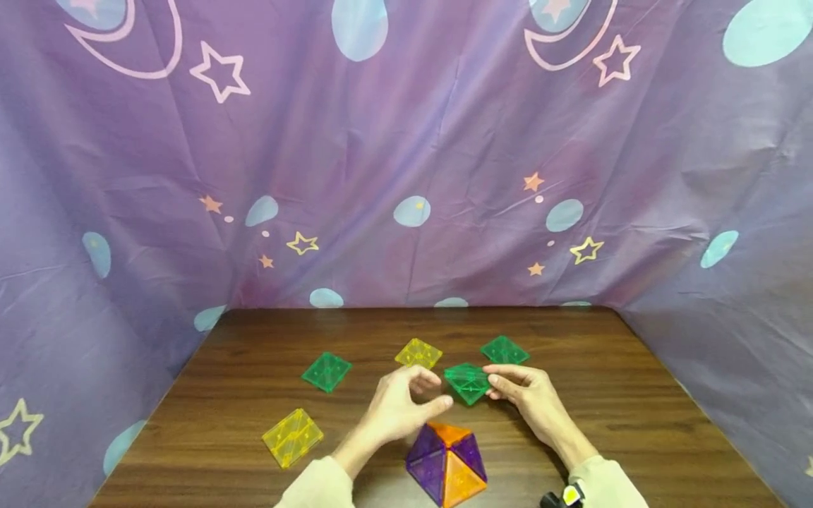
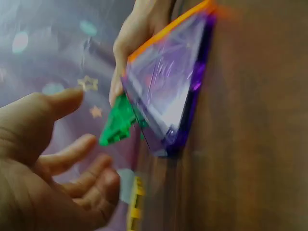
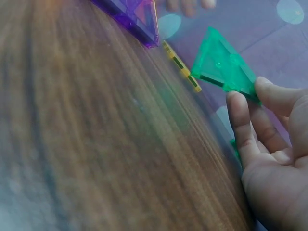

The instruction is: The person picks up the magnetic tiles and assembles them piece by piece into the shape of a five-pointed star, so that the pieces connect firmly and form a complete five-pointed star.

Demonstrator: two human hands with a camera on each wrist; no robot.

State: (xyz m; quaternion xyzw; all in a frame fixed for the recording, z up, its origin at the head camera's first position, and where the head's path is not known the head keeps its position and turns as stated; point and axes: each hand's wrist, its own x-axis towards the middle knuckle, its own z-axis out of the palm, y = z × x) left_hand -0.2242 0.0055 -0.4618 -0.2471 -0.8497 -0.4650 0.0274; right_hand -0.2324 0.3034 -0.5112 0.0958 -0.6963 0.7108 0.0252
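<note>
My right hand (image 1: 533, 396) pinches a see-through green magnetic tile (image 1: 468, 383) by its right corner, between thumb and fingers. In the right wrist view the green tile (image 3: 225, 65) is held tilted, raised off the wooden table. To the tile's left is my left hand (image 1: 403, 403), fingers loosely curved and thumb apart, with nothing in its grasp. The left wrist view has that hand (image 2: 57, 163) beside the pointed shape of purple and orange triangular tiles (image 2: 163, 72). This shape (image 1: 427, 466) stands on the table nearer my body, below both hands.
Flat on the wooden table (image 1: 559, 458) lie a yellow tile (image 1: 293, 437) and a green tile (image 1: 327, 372) at the left. Farther back are another yellow tile (image 1: 419, 352) and a green tile (image 1: 504, 350). A patterned purple curtain (image 1: 406, 141) surrounds the table's back and sides.
</note>
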